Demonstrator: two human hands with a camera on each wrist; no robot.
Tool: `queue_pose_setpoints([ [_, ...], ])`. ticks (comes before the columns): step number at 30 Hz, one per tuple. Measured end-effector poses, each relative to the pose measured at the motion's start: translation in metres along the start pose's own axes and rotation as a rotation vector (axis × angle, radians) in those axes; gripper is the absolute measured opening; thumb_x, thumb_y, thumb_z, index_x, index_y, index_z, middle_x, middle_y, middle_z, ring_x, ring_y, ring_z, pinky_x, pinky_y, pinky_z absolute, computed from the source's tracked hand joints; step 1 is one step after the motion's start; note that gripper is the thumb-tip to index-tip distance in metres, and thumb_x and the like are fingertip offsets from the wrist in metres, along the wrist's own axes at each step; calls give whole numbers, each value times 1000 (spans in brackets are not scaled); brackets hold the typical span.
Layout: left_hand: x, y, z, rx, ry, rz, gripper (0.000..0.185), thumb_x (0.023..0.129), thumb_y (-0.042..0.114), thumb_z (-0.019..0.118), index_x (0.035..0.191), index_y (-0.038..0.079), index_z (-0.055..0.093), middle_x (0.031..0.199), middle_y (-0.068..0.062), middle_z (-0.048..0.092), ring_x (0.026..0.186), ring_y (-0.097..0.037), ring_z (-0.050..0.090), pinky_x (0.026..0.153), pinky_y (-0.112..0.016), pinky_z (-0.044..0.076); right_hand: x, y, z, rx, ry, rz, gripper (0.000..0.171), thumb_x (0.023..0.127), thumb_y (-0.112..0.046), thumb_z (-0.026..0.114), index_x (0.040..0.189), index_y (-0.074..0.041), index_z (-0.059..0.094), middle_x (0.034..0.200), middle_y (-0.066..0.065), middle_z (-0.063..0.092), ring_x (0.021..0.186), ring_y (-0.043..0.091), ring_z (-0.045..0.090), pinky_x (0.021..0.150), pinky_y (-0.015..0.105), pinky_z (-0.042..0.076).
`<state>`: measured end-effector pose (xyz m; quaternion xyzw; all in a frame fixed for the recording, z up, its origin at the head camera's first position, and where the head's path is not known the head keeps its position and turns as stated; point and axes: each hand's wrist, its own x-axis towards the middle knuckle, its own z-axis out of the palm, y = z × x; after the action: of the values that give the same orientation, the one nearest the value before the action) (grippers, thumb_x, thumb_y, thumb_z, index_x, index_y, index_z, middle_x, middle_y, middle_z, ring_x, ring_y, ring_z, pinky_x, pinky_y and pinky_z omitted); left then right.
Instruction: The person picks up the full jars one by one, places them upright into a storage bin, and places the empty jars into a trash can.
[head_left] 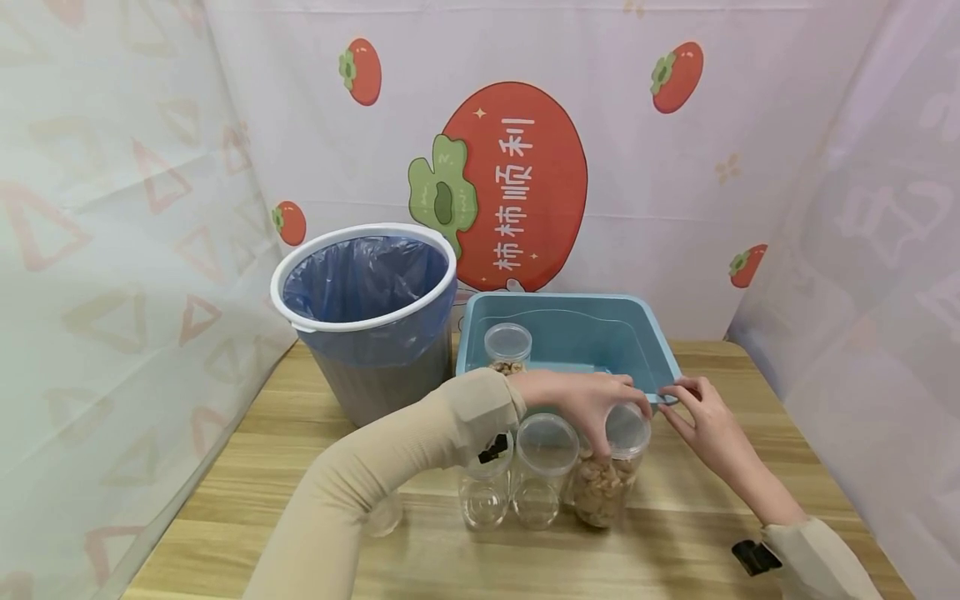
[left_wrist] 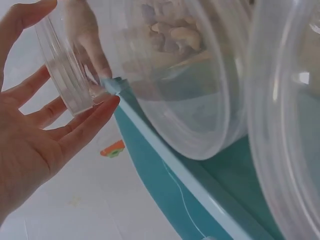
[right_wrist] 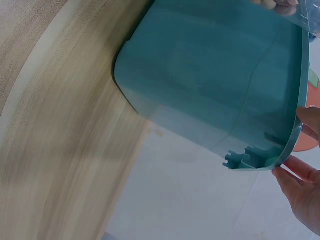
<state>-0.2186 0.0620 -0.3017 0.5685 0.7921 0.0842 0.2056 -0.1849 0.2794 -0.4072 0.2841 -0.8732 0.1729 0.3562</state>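
A clear plastic jar filled with pale snack pieces [head_left: 603, 483], standing on the wooden surface [head_left: 300, 467] just before a teal plastic tub [head_left: 577, 333], is gripped at its lid by the left hand [head_left: 592, 404]. The tub's corner is pinched by the right hand [head_left: 701, 417].

Grey plastic bin with white rim and blue liner [head_left: 365, 310] sits back left on the light wooden table [head_left: 300, 500]. Teal plastic tub [head_left: 573, 333] just right of it, one clear lidded jar [head_left: 507, 347] inside. Three clear plastic jars in front of tub: two empty [head_left: 487, 483] [head_left: 542, 471], snack-filled one [head_left: 606, 471] rightmost. My left hand [head_left: 588, 402] on that jar's lid, my right hand [head_left: 705, 421] at tub's near right corner.
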Motion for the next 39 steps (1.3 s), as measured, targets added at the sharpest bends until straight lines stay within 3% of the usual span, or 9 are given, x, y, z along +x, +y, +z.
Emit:
queue_pose_setpoints([
  [2,-3,0,-3,8,25,2,65,65,26,74,124,18,46,106,1,42,92,-6,45,72,-14,38,0,0,0,5,2,-3,30,87,-32,49,87,-5,61,90,16,47,73,21,50,60,25,40],
  [4,-5,0,-7,19,46,-4,65,65,27,73,124,18,46,106,1,43,90,-6,45,71,-14,38,0,0,0,1,1,-3,27,86,-29,52,87,-4,61,90,16,47,73,21,50,60,25,40],
  [6,-8,1,-11,38,68,-7,65,66,28,72,125,18,46,105,2,44,87,-5,46,70,-13,38,0,0,0,3,-1,3,14,79,-16,65,87,-4,61,90,16,47,73,21,50,60,25,40],
  [10,-14,1,-19,49,122,-13,66,67,30,71,126,19,46,105,-1,45,83,-5,46,69,-13,38,0,0,0,-7,-3,15,30,62,4,74,87,-4,61,89,16,47,73,21,50,61,24,39],
  [11,-15,1,-22,46,138,-16,66,67,31,71,127,19,46,105,-1,45,84,-6,46,68,-13,38,0,0,0,-7,-2,16,22,68,-3,73,87,-4,61,89,16,47,73,21,50,61,24,39],
  [16,-25,0,-33,22,225,-23,64,68,33,70,126,19,46,105,0,44,88,-9,47,71,-14,38,0,0,0,-10,-6,24,24,67,-2,73,87,-4,61,89,16,47,73,21,49,62,21,37],
  [18,-28,-1,-38,1,249,-26,64,68,34,70,126,19,46,105,0,43,89,-9,47,72,-14,38,0,0,0,-10,-9,28,34,58,7,74,87,-5,61,89,15,47,73,21,49,61,22,37],
  [28,-42,2,-63,-42,345,-46,63,68,34,71,124,18,46,105,2,42,91,-9,45,73,-18,39,-1,1,1,6,6,20,21,70,-1,71,88,-5,61,89,16,48,73,21,49,59,31,40],
  [39,-55,5,-89,-76,452,-30,60,68,32,70,122,17,47,109,0,45,101,-11,42,77,-20,39,1,-2,1,-6,-2,45,37,55,9,75,87,-4,62,90,18,48,72,23,50,57,35,41],
])
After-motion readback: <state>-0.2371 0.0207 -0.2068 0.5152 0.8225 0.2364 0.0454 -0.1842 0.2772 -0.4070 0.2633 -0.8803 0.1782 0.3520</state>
